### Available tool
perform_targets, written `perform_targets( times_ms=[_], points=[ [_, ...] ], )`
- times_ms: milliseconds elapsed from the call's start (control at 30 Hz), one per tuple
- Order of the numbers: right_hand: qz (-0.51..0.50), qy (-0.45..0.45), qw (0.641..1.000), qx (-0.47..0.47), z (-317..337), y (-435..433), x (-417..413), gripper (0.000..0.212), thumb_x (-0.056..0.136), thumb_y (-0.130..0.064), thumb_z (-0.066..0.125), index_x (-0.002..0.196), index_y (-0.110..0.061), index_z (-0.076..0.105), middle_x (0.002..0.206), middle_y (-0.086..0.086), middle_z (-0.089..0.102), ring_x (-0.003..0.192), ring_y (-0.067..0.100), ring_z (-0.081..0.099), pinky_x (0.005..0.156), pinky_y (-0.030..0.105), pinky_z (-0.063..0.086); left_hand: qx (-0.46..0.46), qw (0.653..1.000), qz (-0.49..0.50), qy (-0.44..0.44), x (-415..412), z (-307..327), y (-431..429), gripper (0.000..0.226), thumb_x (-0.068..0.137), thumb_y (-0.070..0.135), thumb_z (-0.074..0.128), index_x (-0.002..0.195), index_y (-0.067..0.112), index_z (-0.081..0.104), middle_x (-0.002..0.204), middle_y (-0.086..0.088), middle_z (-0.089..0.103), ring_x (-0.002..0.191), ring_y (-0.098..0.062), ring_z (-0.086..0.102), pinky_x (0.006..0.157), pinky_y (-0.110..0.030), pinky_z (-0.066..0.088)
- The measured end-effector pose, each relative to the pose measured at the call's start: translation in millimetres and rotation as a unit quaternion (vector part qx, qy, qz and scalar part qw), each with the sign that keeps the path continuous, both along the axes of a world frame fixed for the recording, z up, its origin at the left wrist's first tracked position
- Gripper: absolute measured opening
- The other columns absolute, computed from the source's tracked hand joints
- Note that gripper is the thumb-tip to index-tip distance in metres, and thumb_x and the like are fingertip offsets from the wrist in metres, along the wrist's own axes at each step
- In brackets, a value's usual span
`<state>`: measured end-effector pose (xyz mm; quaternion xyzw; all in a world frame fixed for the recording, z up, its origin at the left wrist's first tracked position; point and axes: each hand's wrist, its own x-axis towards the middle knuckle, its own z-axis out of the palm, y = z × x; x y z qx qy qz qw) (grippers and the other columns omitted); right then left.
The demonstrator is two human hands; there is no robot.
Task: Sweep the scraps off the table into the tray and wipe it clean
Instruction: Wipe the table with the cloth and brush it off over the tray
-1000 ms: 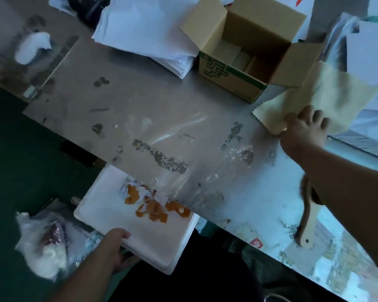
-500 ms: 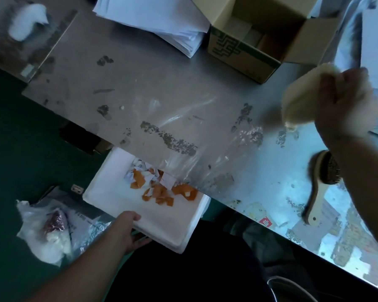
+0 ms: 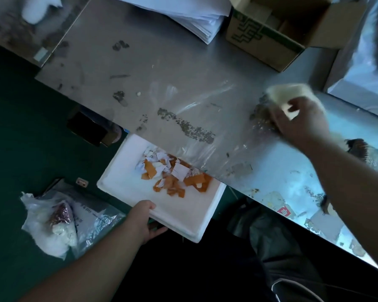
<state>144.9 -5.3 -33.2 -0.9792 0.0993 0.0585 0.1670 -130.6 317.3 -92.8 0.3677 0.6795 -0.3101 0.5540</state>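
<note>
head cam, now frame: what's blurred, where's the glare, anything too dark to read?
Head view: motion blur smears the right hand and the cloth it grips. Head view: the left hand, tray and scraps are sharp. Head view: blue-white glare washes out the right near part of the table. Head view: the area below the table edge is near black.
</note>
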Motion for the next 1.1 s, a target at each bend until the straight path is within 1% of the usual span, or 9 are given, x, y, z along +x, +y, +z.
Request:
perform_targets(
  times_ms=[100, 167, 300, 400, 500, 700, 867, 1000, 1100],
  points=[
    [-0.005, 0.032, 0.999, -0.037, -23.6, -24.4, -53.0, 0.053, 0.089, -0.051, 0.053, 0.132, -0.020, 0.057, 0.140, 0.009, 0.050, 0.130, 0.035, 0.042, 0.112, 0.045, 0.032, -0.005, 1.000, -0.004, -0.001, -0.9, -4.4, 1.9, 0.044, 0.086, 0.018, 0.053, 0.130, 0.012, 0.053, 0.131, -0.017, 0.060, 0.111, -0.036, 0.061, 0.059, -0.046, 0.060],
    [-0.022, 0.045, 0.999, -0.020, -32.5, -26.3, -43.6, 0.058, 0.091, -0.055, 0.048, 0.141, -0.026, 0.050, 0.152, 0.003, 0.040, 0.142, 0.030, 0.031, 0.119, 0.044, 0.023, -0.007, 1.000, 0.000, -0.002, -1.4, -6.9, 3.2, 0.040, 0.087, 0.018, 0.054, 0.127, 0.011, 0.054, 0.129, -0.017, 0.061, 0.108, -0.036, 0.062, 0.061, -0.048, 0.061],
    [0.054, 0.108, 0.993, -0.013, -55.3, -47.8, -47.6, 0.066, 0.099, -0.060, 0.032, 0.158, -0.033, 0.022, 0.169, -0.001, 0.010, 0.156, 0.021, 0.005, 0.125, 0.042, 0.006, -0.012, 1.000, 0.010, 0.001, -3.2, -12.5, 5.2, 0.039, 0.086, 0.018, 0.056, 0.124, 0.011, 0.056, 0.127, -0.017, 0.063, 0.104, -0.037, 0.064, 0.062, -0.051, 0.061],
    [-0.033, 0.127, 0.991, 0.011, -52.8, -44.5, -32.3, 0.065, 0.100, -0.058, 0.022, 0.160, -0.036, 0.013, 0.170, 0.003, -0.001, 0.156, 0.025, -0.001, 0.125, 0.043, -0.002, -0.016, 1.000, 0.012, 0.005, -3.5, -15.5, 5.9, 0.040, 0.086, 0.018, 0.057, 0.125, 0.010, 0.056, 0.125, -0.019, 0.063, 0.103, -0.038, 0.064, 0.058, -0.050, 0.061],
    [-0.110, 0.146, 0.983, -0.005, -57.1, -26.1, -26.2, 0.067, 0.097, -0.055, 0.018, 0.160, -0.038, 0.004, 0.170, 0.000, -0.008, 0.156, 0.020, -0.008, 0.123, 0.043, -0.008, -0.024, 0.999, 0.019, 0.012, -3.9, -17.3, 8.4, 0.042, 0.084, 0.017, 0.058, 0.125, 0.009, 0.056, 0.123, -0.019, 0.064, 0.104, -0.040, 0.066, 0.060, -0.052, 0.060],
    [-0.125, 0.148, 0.981, 0.000, -64.5, -2.3, -33.5, 0.063, 0.100, -0.051, 0.015, 0.160, -0.040, -0.001, 0.169, 0.000, -0.013, 0.155, 0.023, -0.011, 0.124, 0.048, -0.008, -0.037, 0.999, 0.034, 0.012, -3.1, -17.6, 10.1, 0.037, 0.086, 0.014, 0.058, 0.122, 0.007, 0.057, 0.119, -0.020, 0.066, 0.103, -0.042, 0.068, 0.074, -0.059, 0.060],
    [-0.103, 0.141, 0.985, 0.005, -69.4, 43.4, -74.3, 0.060, 0.102, -0.047, 0.015, 0.159, -0.041, -0.002, 0.169, -0.002, -0.012, 0.155, 0.020, -0.010, 0.123, 0.046, -0.009, -0.036, 0.999, 0.028, 0.018, -0.1, -13.3, 7.3, 0.028, 0.089, 0.015, 0.056, 0.116, 0.008, 0.058, 0.115, -0.019, 0.067, 0.099, -0.039, 0.069, 0.062, -0.050, 0.061],
    [-0.090, 0.125, 0.988, 0.018, -71.1, 79.1, -109.7, 0.061, 0.103, -0.046, 0.012, 0.161, -0.034, -0.006, 0.169, -0.006, -0.010, 0.155, 0.015, -0.011, 0.124, 0.042, -0.010, -0.037, 0.999, 0.027, 0.010, 0.7, -4.4, 5.4, 0.012, 0.093, 0.013, 0.052, 0.103, 0.007, 0.056, 0.104, -0.019, 0.065, 0.090, -0.035, 0.066, 0.073, -0.052, 0.060],
    [-0.077, 0.106, 0.991, 0.026, -73.0, 104.8, -136.9, 0.060, 0.105, -0.046, 0.010, 0.161, -0.030, -0.006, 0.170, -0.006, -0.007, 0.155, 0.015, -0.009, 0.125, 0.040, -0.008, -0.043, 0.999, 0.031, 0.004, -2.4, -1.0, 5.0, 0.010, 0.093, 0.012, 0.051, 0.101, 0.008, 0.055, 0.103, -0.019, 0.064, 0.086, -0.033, 0.065, 0.078, -0.054, 0.059]
  ],
)
